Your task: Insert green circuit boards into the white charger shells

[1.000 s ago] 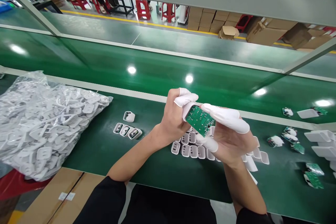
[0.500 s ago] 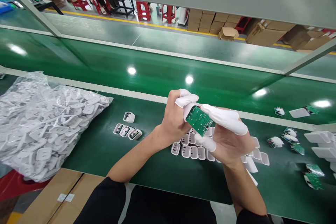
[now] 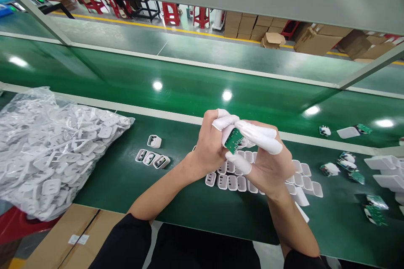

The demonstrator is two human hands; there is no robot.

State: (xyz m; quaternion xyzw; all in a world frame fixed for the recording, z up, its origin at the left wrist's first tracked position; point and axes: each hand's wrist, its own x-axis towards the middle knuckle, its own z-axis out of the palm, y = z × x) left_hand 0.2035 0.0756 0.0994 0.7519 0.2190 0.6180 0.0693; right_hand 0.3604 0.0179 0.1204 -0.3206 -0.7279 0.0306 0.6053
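My left hand (image 3: 208,145), with white finger cots, is closed around a white plastic charger housing (image 3: 225,135), mostly hidden by the fingers. A green circuit board (image 3: 233,141) sits partly inside the housing's open end. My right hand (image 3: 271,157), also in white finger cots, grips the board's outer end between thumb and fingers. Below both hands stand rows of white housings (image 3: 232,183), open ends up. To the left, several housings (image 3: 150,158) have boards inside them.
A clear bag of white plastic covers (image 3: 63,147) lies at left. Loose circuit boards (image 3: 375,214) and stacked housings (image 3: 389,183) are at right. Behind a pale rail (image 3: 176,119), the green belt (image 3: 189,92) carries a housing (image 3: 348,133) and boards. A cardboard box (image 3: 72,235) stands lower left.
My right hand has moved left, and the circuit board is deeper in the housing, with less of it showing. The pieces on the belt at right have shifted left.
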